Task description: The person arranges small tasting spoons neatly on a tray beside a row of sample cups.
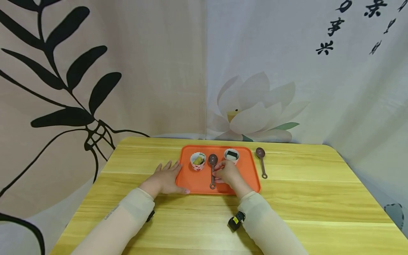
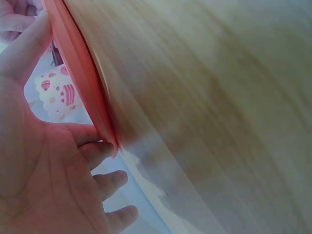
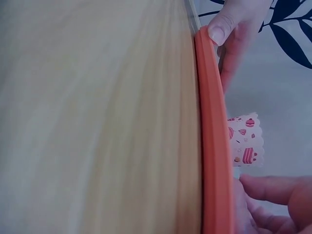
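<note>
A brown spoon (image 1: 213, 160) lies lengthwise on the orange tray (image 1: 194, 184), bowl toward the back. My right hand (image 1: 227, 174) reaches over the tray's front edge, thumb and fingertips at the spoon's handle; the tray rim hides this contact in the right wrist view. Spread over the tray's left edge, my left hand (image 1: 164, 179) rests with its thumb at the front rim. Left of the spoon stands a patterned paper cup (image 1: 197, 167) with yellowish food. Behind my right hand, another paper cup (image 1: 236, 161) holds a black-and-white piece.
A second brown spoon (image 1: 261, 159) lies on the wooden table (image 1: 318, 198), right of the tray. Fabric curtains (image 1: 159, 71) with plant and flower prints hang behind the table's back edge.
</note>
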`<state>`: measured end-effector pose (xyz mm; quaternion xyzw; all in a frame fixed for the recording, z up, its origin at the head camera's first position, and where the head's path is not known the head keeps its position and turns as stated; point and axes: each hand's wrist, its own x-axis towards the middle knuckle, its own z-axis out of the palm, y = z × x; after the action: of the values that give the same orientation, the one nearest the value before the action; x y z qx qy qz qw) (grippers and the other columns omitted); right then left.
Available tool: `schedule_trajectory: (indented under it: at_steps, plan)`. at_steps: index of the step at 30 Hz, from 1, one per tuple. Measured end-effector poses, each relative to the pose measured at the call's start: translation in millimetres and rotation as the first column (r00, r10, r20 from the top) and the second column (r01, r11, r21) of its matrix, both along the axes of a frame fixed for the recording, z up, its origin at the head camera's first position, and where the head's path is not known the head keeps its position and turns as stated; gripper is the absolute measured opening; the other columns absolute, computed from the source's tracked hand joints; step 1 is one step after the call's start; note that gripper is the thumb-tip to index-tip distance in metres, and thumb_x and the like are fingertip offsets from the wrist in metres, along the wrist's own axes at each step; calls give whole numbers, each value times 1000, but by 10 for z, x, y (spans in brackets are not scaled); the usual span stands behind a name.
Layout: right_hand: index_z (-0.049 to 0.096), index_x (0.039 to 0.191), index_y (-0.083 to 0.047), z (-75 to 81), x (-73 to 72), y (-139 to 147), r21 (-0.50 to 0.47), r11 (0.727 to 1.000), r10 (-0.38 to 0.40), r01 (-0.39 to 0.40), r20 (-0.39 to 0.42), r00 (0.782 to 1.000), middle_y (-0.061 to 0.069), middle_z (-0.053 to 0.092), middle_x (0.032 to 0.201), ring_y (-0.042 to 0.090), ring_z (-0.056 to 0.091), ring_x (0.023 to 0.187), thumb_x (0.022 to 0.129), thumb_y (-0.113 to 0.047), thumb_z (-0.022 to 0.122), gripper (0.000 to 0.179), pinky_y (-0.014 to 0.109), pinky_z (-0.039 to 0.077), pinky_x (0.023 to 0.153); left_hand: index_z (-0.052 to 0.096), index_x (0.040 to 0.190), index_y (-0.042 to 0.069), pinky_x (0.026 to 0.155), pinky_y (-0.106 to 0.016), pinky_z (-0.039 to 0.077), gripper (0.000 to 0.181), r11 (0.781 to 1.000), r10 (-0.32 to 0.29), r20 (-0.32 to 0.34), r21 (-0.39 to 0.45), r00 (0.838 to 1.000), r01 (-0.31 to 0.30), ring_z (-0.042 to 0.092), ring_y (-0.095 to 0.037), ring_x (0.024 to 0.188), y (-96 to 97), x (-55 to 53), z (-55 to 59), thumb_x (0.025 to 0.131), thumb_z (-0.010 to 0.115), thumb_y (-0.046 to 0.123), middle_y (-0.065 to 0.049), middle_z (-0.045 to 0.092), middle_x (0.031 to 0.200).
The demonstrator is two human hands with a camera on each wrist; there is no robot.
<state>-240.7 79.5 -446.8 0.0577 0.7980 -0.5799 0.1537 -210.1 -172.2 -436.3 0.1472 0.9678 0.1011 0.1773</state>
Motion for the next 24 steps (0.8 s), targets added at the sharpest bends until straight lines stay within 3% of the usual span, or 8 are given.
schedule_trajectory:
  at_steps: [24]
  plan:
    - [62, 111, 7, 203, 172, 119, 61, 997, 55, -50, -96, 994, 16, 63, 91, 33, 72, 79, 93, 5, 65, 19, 38, 61, 69, 21, 159, 4, 118, -63, 4, 117, 1000, 4, 0, 7, 1000, -4, 7, -40, 152, -3, 5, -2, 78, 65, 76, -12, 14, 167]
